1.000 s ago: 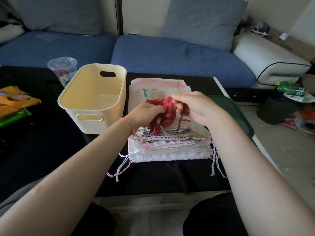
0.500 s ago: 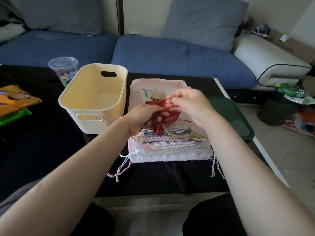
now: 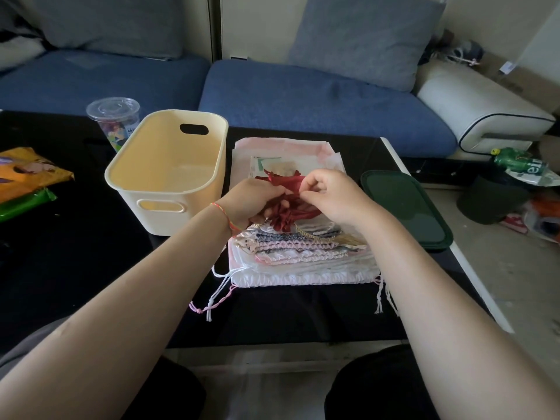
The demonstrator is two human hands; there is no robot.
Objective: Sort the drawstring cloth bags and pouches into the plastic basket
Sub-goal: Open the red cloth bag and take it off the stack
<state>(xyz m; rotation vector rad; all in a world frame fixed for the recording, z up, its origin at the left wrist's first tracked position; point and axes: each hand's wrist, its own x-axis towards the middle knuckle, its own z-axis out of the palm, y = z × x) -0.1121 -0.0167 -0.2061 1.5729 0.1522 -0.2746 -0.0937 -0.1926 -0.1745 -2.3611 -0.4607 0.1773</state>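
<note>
Black table (image 3: 75, 268): both hands (left hand (image 3: 248, 201), right hand (image 3: 330, 198)) pinch red pouch (image 3: 285, 207) beside basket (image 3: 169, 174).

Black table (image 3: 75, 268) under everything. Clear lidded cup (image 3: 113, 121) far left and beyond the hands, at the table's back edge. Orange snack bag (image 3: 28, 172) well left of the hands, lying on a green packet (image 3: 25, 203) at the table's left edge. Dark green lid (image 3: 406, 207) flat on the table just right of the hands. Blue sofa (image 3: 303, 98) behind the table, beyond the hands, two grey cushions (image 3: 360, 40) against its back, white armrest (image 3: 481, 107) at its right end. Green bottle (image 3: 519, 163) on the floor far right, beside a dark bin (image 3: 491, 201) and blurry clutter.
</note>
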